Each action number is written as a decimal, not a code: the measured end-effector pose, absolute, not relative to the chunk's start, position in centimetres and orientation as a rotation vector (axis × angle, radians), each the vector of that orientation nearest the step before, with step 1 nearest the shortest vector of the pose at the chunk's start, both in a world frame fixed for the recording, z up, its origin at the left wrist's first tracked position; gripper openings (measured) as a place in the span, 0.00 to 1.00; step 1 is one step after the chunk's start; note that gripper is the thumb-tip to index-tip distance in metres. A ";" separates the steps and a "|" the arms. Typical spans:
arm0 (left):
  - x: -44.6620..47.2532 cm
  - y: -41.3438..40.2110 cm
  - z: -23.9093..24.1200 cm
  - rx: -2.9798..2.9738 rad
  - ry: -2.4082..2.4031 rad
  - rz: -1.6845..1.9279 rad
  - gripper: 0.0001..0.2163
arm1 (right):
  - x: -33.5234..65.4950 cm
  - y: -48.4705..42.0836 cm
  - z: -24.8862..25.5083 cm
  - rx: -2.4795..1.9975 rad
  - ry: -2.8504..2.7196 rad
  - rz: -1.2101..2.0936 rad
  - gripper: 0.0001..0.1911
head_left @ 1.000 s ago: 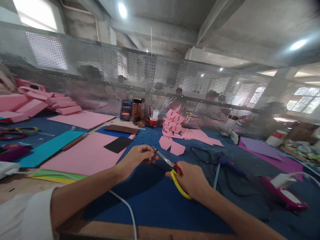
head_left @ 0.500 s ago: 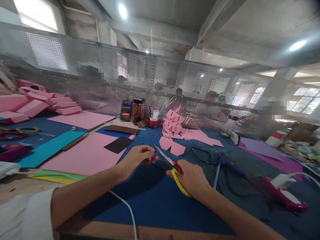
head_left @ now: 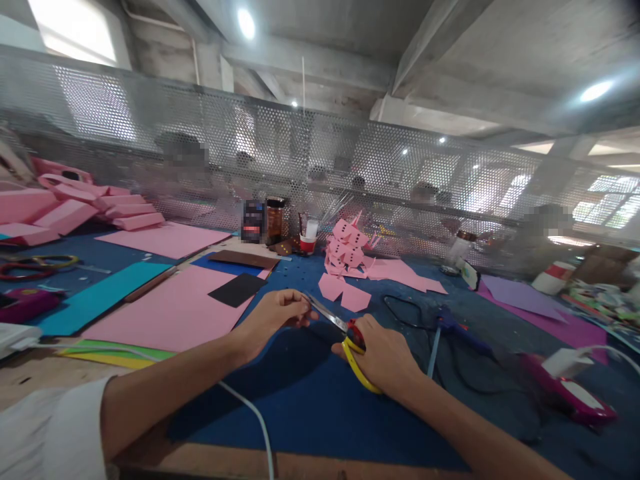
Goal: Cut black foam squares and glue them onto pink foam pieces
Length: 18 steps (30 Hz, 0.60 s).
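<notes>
- Large pink paper sheet (head_left: 173,313) lies flat on the blue felt-covered surface (head_left: 295,400), with a small black paper rectangle (head_left: 237,289) on its far corner.
- Left hand (head_left: 274,319) — fingers pinched shut at the blade tips; what they pinch is too small to tell.
- Yellow-and-red-handled scissors (head_left: 345,340) sit between both hands, just above the surface.
- Right hand (head_left: 385,360) — grip closed through the yellow handle loop.
</notes>
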State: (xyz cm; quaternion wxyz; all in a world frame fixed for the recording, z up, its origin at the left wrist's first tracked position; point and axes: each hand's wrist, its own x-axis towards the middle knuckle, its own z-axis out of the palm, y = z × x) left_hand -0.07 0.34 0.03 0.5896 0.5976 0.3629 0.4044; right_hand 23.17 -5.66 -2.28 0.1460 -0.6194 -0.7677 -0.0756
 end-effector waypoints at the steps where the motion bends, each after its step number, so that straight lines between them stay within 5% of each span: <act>1: -0.1 0.3 0.1 1.394 0.846 0.946 0.07 | 23.1 -5.7 -2.3 -1.780 -2.211 -0.221 0.27; 18: 0.0 0.3 -0.1 1.417 0.865 0.941 0.07 | 23.1 -5.9 -2.2 -1.768 -2.223 -0.317 0.26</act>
